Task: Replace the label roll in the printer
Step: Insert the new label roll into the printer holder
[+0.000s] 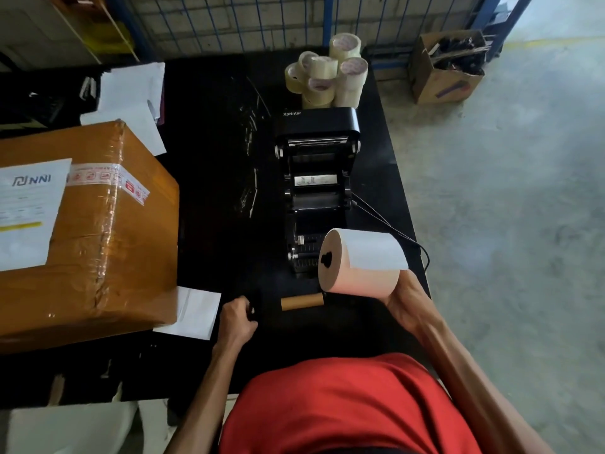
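Black table (209, 126): printer (319, 178), tape rolls (327, 73), carton (82, 231), empty core (302, 301).

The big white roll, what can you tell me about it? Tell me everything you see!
The roll is a fat cylinder of white paper labels, looking pinkish on its shaded underside. Its flat end faces left, with a dark hole in the middle. It lies sideways, lifted off the table, cupped from beneath by the right hand. It hangs in front of the open printer, above a brown tube.

"Xprinter" stands in pale letters on the raised lid of the black printer (317, 165). The white sheet (27, 208) on the taped cardboard box (108, 231) reads, as far as I can tell, "NNI" beside a logo; its smaller print is unreadable.
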Available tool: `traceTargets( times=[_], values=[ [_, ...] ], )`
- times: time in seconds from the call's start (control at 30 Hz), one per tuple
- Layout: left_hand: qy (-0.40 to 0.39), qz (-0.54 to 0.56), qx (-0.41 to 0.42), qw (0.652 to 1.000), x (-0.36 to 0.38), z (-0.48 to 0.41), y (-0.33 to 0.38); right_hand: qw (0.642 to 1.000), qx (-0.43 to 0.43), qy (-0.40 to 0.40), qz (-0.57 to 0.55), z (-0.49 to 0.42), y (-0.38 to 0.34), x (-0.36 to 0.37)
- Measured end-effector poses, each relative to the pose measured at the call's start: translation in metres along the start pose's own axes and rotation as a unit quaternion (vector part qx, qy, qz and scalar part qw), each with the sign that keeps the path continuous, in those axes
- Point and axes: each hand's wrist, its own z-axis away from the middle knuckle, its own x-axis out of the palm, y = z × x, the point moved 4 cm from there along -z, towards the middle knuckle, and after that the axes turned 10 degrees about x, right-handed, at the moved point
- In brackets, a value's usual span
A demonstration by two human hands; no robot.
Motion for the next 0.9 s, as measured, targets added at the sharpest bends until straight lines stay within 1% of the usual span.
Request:
traceTargets(
  times=[0.07, 0.1, 0.2, 0.27, 0.37, 0.47, 0.57, 0.63, 0.7, 0.8, 0.9],
  values=[
    [0.049, 0.048, 0.003, 0.998, -0.021, 0.002, 0.018, 1.000, -0.004, -0.007, 0.011, 0.000, 0.000, 0.001],
    [0.075, 0.068, 0.024, 0.995, -0.031, 0.003, 0.034, 1.000, -0.007, -0.016, 0.015, 0.001, -0.001, 0.002],
    [0.117, 0.114, 0.138, 0.977, -0.055, 0.005, 0.099, 0.999, -0.013, -0.037, 0.025, 0.000, -0.004, 0.008],
    [0.132, 0.109, 0.216, 0.961, -0.067, 0.008, 0.140, 0.998, -0.019, -0.040, 0.033, -0.002, -0.007, 0.011],
    [0.132, 0.084, 0.298, 0.942, -0.077, 0.015, 0.174, 0.999, -0.029, -0.036, 0.020, -0.005, -0.014, 0.012],
    [0.118, 0.088, 0.336, 0.930, -0.082, 0.019, 0.184, 0.999, -0.040, -0.021, 0.012, -0.005, -0.023, 0.012],
    [0.104, 0.100, 0.384, 0.912, -0.084, 0.021, 0.193, 0.999, -0.049, -0.003, 0.007, -0.002, -0.028, 0.013],
    [0.098, 0.121, 0.395, 0.906, -0.084, 0.023, 0.197, 0.998, -0.063, 0.007, 0.005, 0.000, -0.030, 0.016],
    [0.092, 0.171, 0.377, 0.906, -0.084, 0.023, 0.199, 0.997, -0.074, 0.010, -0.008, 0.003, -0.033, 0.019],
    [0.106, 0.246, 0.339, 0.902, -0.086, 0.019, 0.199, 0.996, -0.075, -0.011, -0.048, 0.006, -0.035, 0.023],
    [0.098, 0.327, 0.302, 0.890, -0.090, 0.015, 0.198, 0.993, -0.064, -0.039, -0.092, 0.008, -0.036, 0.030]
  ],
)
